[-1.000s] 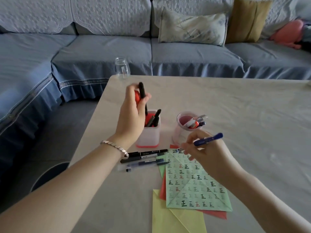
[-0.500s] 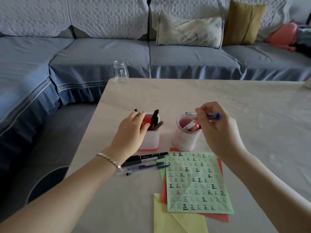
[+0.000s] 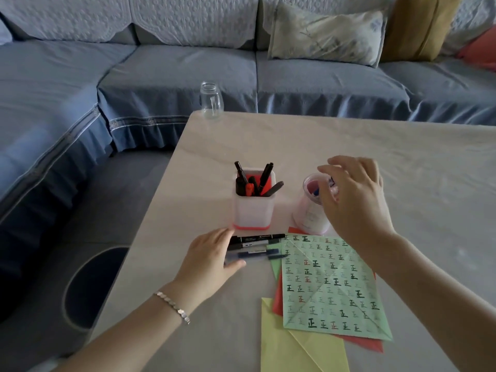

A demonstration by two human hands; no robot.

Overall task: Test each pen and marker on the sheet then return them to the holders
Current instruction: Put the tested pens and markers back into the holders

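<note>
Left hand [image 3: 212,256] lowered; sheet [image 3: 330,285] "正".

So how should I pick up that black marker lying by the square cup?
Pinch the black marker around its middle, coming from above. It lies flat, crosswise, with the square cup close behind, other pens tight in front, and the left hand covering its left end, so only the top is open.

Right hand [image 3: 354,200] is motion-blurred and covers the right side of the round holder [image 3: 308,210]. Left hand [image 3: 212,256] hides the left ends of the pens [image 3: 257,248] on the desk [image 3: 402,162]. Yellow sheet [image 3: 284,350] is cut off by the bottom edge.
</note>
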